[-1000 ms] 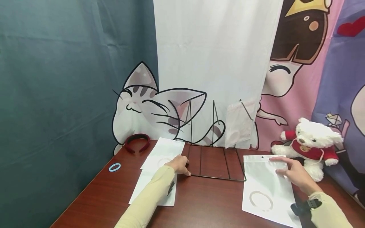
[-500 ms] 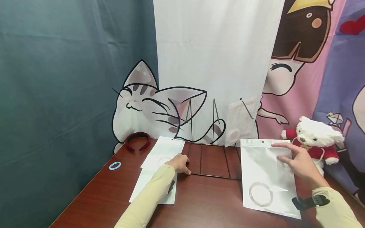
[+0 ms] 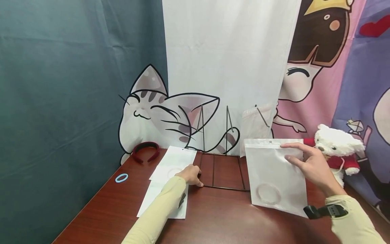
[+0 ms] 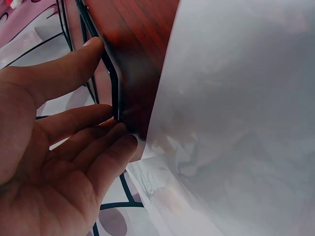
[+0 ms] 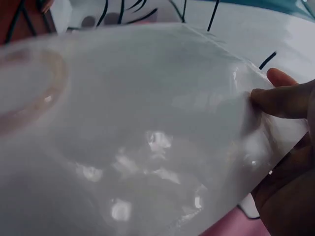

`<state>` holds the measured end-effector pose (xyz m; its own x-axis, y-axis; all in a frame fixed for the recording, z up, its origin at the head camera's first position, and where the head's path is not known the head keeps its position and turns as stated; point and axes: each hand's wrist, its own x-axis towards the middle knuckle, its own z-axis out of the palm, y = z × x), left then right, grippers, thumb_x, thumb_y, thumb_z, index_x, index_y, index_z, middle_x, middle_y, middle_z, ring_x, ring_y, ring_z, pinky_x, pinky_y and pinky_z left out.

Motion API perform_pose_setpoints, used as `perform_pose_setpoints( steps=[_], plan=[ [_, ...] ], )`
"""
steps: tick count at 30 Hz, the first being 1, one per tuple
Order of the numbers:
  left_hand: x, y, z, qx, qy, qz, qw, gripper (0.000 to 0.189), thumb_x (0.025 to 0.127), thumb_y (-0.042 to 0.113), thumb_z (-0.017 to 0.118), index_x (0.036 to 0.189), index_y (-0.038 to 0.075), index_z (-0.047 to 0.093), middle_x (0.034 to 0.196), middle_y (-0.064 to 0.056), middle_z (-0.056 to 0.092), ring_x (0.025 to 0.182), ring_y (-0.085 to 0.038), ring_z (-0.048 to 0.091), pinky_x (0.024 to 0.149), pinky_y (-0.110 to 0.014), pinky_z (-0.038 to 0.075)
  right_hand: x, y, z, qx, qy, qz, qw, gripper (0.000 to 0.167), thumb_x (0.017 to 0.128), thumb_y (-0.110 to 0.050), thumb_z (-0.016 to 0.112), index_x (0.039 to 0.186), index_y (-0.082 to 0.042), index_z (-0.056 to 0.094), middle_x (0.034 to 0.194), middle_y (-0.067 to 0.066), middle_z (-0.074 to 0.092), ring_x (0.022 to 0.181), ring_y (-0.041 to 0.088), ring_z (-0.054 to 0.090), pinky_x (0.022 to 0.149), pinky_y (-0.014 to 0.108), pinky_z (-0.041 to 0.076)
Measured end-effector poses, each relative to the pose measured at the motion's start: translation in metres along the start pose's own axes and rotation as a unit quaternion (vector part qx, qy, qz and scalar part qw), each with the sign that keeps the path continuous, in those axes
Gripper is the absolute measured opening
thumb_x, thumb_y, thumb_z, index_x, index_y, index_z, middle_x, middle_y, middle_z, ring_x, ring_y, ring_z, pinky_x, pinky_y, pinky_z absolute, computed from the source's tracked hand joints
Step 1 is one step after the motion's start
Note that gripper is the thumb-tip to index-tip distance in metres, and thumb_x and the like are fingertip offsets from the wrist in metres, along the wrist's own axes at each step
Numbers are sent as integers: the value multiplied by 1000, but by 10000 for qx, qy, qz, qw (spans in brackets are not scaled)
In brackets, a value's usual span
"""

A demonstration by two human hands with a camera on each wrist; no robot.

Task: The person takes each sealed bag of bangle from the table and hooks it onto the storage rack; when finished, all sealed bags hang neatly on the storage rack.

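Note:
My right hand pinches the upper right edge of a white zip bag, its thumb on the front face. The bag hangs nearly upright above the table, and a pale ring shape shows through its lower part. In the right wrist view the bag's glossy face fills most of the picture. My left hand holds the front left corner of a black wire rack; in the left wrist view its thumb and fingertips meet the dark wire. Part of the rack's right side is behind the bag.
Another bag hangs on the rack's right hook; two hooks to its left are bare. Overlapping white bags lie under my left forearm. A red headband, a blue ring and a white teddy bear stand around.
My right hand has lifted the bag off the table, tilting it upright and bringing it forward and left toward the rack. The left hand stays at the rack's corner.

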<state>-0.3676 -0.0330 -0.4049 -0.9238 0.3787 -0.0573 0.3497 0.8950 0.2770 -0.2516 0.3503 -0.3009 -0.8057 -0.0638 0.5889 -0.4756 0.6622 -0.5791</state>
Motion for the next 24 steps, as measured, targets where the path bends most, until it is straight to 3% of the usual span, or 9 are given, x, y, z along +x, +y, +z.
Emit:
perform_pose_setpoints(
  steps=[4, 8, 11, 14, 17, 19, 24],
  plan=[
    [0, -2, 0, -16, -3, -22, 10000, 58, 77, 31, 87, 125, 4, 69, 127, -15, 69, 118, -27, 64, 101, -39, 53, 10, -10, 3, -24, 209, -95, 9997, 35, 88, -7, 75, 122, -14, 71, 65, -21, 46, 46, 2, 35, 44, 28, 35],
    [0, -3, 0, -40, -13, -27, 10000, 58, 77, 31, 88, 125, 4, 69, 128, -14, 69, 118, -26, 64, 101, -39, 54, 20, -17, 5, 131, 367, -158, 9991, 34, 88, -5, 75, 121, -12, 72, 73, -26, 58, 54, -3, 44, 47, 21, 41],
    [1, -4, 1, -48, -29, -37, 10000, 58, 77, 31, 88, 124, 4, 70, 128, -14, 69, 117, -26, 65, 100, -39, 54, 26, -21, 7, 296, 435, -250, 9983, 34, 88, -3, 75, 120, -10, 71, 95, -25, 67, 63, -4, 55, 53, 18, 49],
    [0, -4, 1, -41, -44, -41, 10000, 58, 77, 31, 88, 125, 3, 69, 128, -14, 69, 116, -25, 65, 100, -39, 54, 31, -23, 7, 397, 586, -343, 9969, 34, 86, -1, 75, 120, -10, 72, 104, -23, 68, 68, -6, 56, 55, 16, 49],
    [0, -3, 0, -32, -39, -34, 10000, 59, 77, 31, 88, 125, 3, 69, 128, -15, 69, 117, -26, 65, 100, -39, 54, 36, -24, 8, 504, 725, -383, 9954, 35, 86, 1, 75, 120, -9, 72, 112, -23, 67, 87, -9, 59, 61, 11, 49],
    [0, -3, -1, -24, -23, -23, 10000, 59, 76, 31, 88, 125, 3, 69, 127, -15, 69, 116, -26, 65, 100, -39, 54, 38, -23, 8, 553, 797, -294, 9949, 35, 87, 1, 74, 120, -10, 72, 114, -23, 67, 90, -10, 59, 63, 9, 49],
    [-1, -1, -2, -7, -11, 26, 10000, 58, 76, 31, 88, 124, 2, 70, 125, -15, 70, 114, -25, 66, 98, -38, 55, 40, -21, 8, 672, 918, 95, 9935, 35, 88, -1, 73, 121, -12, 72, 113, -23, 66, 78, -11, 63, 61, 12, 52]
  ],
)
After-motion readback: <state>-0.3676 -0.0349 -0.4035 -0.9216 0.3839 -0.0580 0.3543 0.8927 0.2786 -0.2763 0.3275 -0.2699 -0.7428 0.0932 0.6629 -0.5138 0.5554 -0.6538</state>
